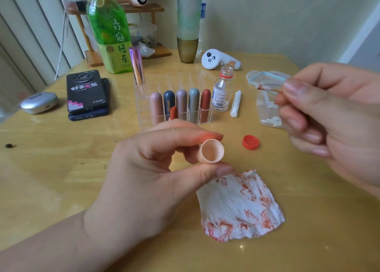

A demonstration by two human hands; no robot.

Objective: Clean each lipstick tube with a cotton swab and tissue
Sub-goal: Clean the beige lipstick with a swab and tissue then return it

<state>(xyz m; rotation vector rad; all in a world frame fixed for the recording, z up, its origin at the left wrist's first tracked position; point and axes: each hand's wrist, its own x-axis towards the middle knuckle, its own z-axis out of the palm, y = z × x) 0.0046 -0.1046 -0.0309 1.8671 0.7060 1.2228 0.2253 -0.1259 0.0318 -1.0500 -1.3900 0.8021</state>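
My left hand (152, 169) pinches a peach lipstick cap (211, 151) between thumb and fingers, its open mouth facing me. Behind those fingers an uncapped red lipstick tip (173, 112) pokes up. My right hand (329, 115) pinches a cotton swab (265, 87) whose tip is stained red, held up and to the right of the cap. A white tissue (240, 206) smeared with red lies on the table just below the cap. Several capped lipsticks (182, 105) stand in a clear acrylic organizer (203, 119), and a pink metallic one (138, 66) stands at its back left.
A small open bottle (222, 88) stands right of the organizer, its red cap (250, 142) lying nearer me. A clear box of swabs (269, 111) with its lid (265, 78) sits at the right. Stacked phones (87, 95), a green tea bottle (111, 29), and a white controller (218, 59) are farther back.
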